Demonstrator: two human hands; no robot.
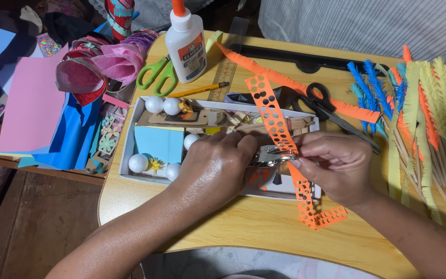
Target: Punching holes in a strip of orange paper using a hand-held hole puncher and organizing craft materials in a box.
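Left hand [218, 165] squeezes a metal hole punch [270, 155]; right hand [331, 164] fingers pinch the orange paper strip [273, 118] — best fed flat, holes evenly spaced.

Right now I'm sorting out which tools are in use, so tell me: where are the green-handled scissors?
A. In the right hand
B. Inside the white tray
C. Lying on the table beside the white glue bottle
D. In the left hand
C: the green-handled scissors lie on the table just left of the white glue bottle, while both hands work a metal hole punch on the orange paper strip.
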